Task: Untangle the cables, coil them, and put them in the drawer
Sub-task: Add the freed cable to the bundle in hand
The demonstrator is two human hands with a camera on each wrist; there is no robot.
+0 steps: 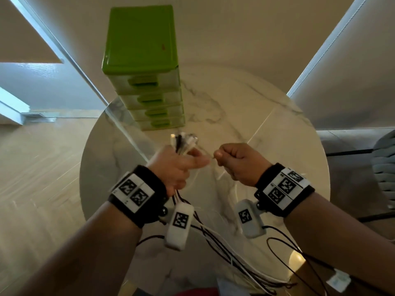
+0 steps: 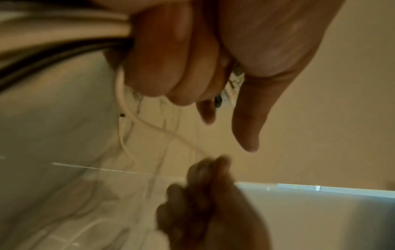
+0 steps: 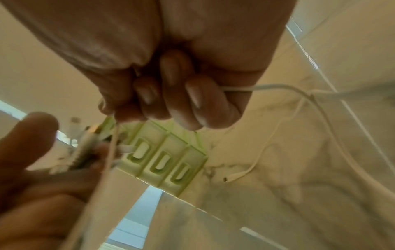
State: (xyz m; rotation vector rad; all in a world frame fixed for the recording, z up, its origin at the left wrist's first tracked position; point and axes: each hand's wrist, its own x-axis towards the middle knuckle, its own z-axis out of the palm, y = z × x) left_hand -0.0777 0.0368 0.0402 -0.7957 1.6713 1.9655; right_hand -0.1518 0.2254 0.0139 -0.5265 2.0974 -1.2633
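Two hands over one marble table (image 1: 267, 129): left hand (image 1: 177, 167) fists a cable bundle (image 1: 182, 142), right hand (image 1: 239, 163) pinches one white cable (image 3: 278, 88). One green four-drawer unit (image 1: 145, 60) at twelve o'clock, shut.

one drawer unit (image 1: 142, 67), four drawers, two hands

Warm, dim indoor light; cool daylight enters beyond the hands, left and right. Glare streaks the table (image 1: 267, 124) ahead of them. Head view bows at edges; both wrist views are soft, motion-blurred.
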